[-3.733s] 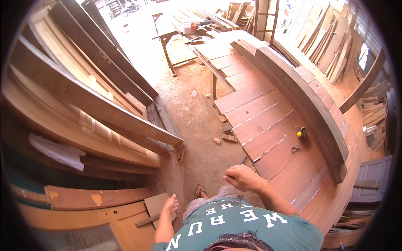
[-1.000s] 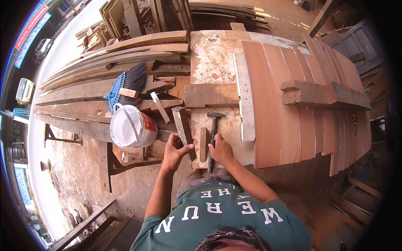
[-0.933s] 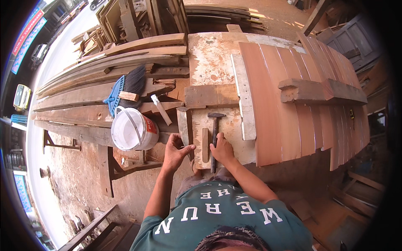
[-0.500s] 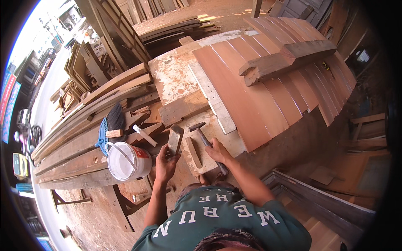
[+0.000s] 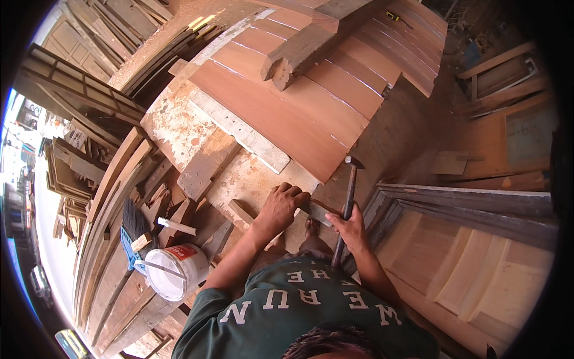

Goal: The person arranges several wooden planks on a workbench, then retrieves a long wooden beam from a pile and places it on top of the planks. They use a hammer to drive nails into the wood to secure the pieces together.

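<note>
My left hand is closed over one end of a small greyish-brown block, near the bench's front edge. In my right hand is a hammer, gripped by its dark handle with the head pointing up and away from me. The right fingers also meet the block's other end. To the left of the block, partly behind my left hand, a short wooden piece lies on the worn bench. Just beyond my hands is a panel of reddish-brown boards.
A thick beam lies across the panel, and a pale strip runs along its edge. Left are a white bucket, a brush, a broom and stacked planks. A wooden frame stands at right.
The view has turned to the right. My left hand has brought the block rightward to meet the right hand. The hammer has moved off the bench top, past the panel's near corner.
</note>
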The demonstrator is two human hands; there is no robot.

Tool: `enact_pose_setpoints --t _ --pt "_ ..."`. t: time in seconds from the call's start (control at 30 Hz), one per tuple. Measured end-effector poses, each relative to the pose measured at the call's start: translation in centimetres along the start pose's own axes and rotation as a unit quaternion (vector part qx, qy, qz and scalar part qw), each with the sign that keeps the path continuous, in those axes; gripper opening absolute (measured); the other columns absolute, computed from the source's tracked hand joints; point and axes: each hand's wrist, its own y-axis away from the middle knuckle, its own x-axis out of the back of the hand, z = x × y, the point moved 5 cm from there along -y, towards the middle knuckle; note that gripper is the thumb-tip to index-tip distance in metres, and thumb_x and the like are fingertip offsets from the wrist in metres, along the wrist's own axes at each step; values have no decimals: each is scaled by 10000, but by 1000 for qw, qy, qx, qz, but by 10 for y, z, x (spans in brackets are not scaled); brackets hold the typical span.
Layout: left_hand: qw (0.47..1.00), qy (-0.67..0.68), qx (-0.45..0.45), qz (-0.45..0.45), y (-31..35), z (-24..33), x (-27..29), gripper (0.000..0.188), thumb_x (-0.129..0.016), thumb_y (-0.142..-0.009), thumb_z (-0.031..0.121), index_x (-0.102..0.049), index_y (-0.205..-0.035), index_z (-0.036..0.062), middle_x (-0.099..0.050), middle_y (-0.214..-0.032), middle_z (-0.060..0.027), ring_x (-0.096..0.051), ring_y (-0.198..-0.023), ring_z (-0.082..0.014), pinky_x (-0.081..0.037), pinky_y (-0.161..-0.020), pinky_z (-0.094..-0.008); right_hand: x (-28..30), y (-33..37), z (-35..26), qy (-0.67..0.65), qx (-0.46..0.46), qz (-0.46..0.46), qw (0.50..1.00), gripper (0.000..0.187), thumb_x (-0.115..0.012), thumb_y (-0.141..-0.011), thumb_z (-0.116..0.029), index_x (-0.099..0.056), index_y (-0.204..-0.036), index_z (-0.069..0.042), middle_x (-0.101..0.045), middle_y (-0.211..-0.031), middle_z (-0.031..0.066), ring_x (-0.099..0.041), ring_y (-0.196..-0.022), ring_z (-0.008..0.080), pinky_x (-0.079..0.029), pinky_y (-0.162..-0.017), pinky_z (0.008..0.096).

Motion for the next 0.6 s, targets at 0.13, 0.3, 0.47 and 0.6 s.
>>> enact_pose_setpoints --t 0.13,0.3,0.47,0.6 --pt "980 -29 -117 159 -22 9 9 428 -577 -800 -45 -673 -1203 60 -668 -1188 -158 -591 -1162 -323 -476 -1001 -440 -1 13 19 -52 -13 105 993 355 -815 -881 -124 -494 -1019 -62 -639 -889 39 -536 -618 78 -447 -544 239" --pt "966 207 132 78 -3 -35 -49 415 -686 -902 141 -620 -1302 51 -662 -1233 -162 -619 -1182 -364 -521 -985 -433 -6 0 26 -117 14 168 979 336 -781 -897 -70 -503 -1086 -71 -647 -931 45 -542 -638 72 -445 -523 232" --pt "668 677 306 -32 -11 -56 -108 743 -748 -951 396 -436 -1454 -53 -607 -1347 -170 -598 -1233 -289 -500 -1032 -417 -13 -22 43 -121 7 169 978 373 -802 -889 -98 -503 -1112 -80 -626 -898 24 -539 -645 69 -439 -525 224" --pt "608 729 314 12 -42 -53 -117 597 -733 -973 342 -516 -1351 -65 -639 -1252 -146 -638 -1133 -258 -537 -966 -405 -21 -32 44 -150 5 196 969 362 -815 -885 -127 -529 -1105 -97 -621 -907 6 -534 -654 64 -432 -537 224"
